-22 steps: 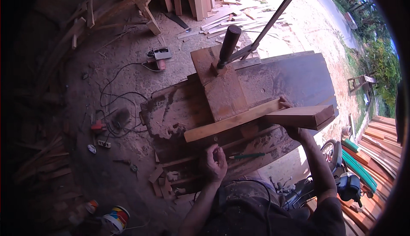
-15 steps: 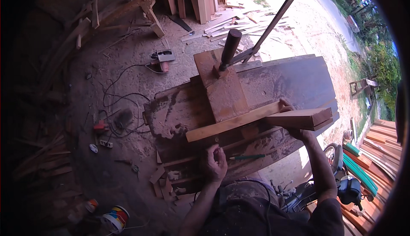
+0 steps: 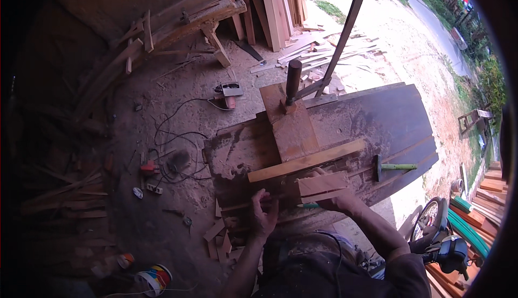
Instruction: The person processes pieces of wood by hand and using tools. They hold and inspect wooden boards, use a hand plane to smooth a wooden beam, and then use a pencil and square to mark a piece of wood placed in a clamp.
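Observation:
My right hand (image 3: 335,202) grips a thick wooden block (image 3: 325,183) from its near right side. The block is held above the near part of the workbench (image 3: 388,114), its end facing up at me. My left hand (image 3: 264,214) hovers left of the block, fingers apart and loosely curled, holding nothing I can see. A pale wooden strip (image 3: 307,161) lies across the bench just beyond both hands. To the right lies a hammer (image 3: 396,167) with a green handle. Part of a green tool (image 3: 309,205) shows beneath the block, the rest hidden.
A wooden plate with an upright dark handle (image 3: 293,82) stands on the bench, beside a slanting bar (image 3: 345,36). On the dusty floor lie a circular saw (image 3: 229,95), cables and a paint bucket (image 3: 155,279). A motorbike (image 3: 445,244) and stacked boards stand right.
My right hand has brought the block leftward and nearer, turning its end toward me. The hammer it covered now shows. The left hand's fingers have spread; the whole view has shifted.

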Motion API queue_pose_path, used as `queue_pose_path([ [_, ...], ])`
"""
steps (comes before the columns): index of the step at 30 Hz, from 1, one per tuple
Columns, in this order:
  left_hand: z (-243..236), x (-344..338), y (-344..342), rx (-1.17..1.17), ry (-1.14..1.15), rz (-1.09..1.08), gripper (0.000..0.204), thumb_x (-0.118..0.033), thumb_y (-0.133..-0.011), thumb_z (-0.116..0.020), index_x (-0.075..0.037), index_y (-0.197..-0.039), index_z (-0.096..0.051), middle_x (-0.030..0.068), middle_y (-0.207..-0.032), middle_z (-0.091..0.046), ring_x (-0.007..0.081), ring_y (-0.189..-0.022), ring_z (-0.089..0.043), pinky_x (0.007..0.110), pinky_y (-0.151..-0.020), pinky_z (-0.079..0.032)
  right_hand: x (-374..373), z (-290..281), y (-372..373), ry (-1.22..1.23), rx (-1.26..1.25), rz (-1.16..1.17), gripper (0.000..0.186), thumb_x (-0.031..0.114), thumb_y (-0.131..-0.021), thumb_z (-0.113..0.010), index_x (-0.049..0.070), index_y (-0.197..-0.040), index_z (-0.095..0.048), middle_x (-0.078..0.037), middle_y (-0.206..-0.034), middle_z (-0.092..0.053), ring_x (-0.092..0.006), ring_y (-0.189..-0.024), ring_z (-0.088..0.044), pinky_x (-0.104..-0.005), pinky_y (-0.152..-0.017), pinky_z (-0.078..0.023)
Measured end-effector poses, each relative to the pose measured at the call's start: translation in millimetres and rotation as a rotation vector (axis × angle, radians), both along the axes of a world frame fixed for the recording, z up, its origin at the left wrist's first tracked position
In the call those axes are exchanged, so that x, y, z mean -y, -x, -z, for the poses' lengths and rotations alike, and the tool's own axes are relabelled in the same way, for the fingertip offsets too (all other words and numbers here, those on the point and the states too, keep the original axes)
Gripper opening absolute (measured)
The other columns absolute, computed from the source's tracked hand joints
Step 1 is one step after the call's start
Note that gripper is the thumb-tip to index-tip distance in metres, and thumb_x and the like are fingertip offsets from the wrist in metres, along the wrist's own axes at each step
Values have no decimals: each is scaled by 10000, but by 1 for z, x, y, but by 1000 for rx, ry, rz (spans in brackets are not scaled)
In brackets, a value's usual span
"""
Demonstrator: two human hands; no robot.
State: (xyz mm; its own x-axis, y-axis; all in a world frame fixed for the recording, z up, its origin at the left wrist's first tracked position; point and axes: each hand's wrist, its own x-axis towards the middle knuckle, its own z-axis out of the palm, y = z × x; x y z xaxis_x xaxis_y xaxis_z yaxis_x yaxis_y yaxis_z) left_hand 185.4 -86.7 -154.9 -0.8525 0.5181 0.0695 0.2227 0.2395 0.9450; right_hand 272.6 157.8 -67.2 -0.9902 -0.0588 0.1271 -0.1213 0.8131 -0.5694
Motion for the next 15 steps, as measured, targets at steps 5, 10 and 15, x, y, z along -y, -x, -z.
queue_pose_path([
  [5,-10,-2,20,-19,56,31,416,-135,-901,-737,12,-1246,-558,172,-1144,-663,300,-1064,-656,397,-914,-506,31,9,51,369,165,78,454,119,-854,-662,71,-1276,-504,-180,-1217,-547,-425,-1044,-614,-478,-836,-535],
  [10,24,-10,30,-168,245,21,354,-161,-915,-741,25,-1191,-621,169,-1168,-673,288,-1114,-649,384,-953,-490,25,11,44,331,73,156,613,51,-871,-632,106,-1440,-412,-199,-1333,-497,-391,-990,-666,-463,-840,-563],
  [15,47,-15,21,-215,238,17,357,-155,-927,-726,32,-1212,-621,168,-1172,-683,273,-1121,-646,380,-986,-467,-13,3,1,536,-155,395,602,-46,-878,-618,83,-1441,-449,-192,-1332,-505,-267,-912,-696,-349,-769,-580],
])
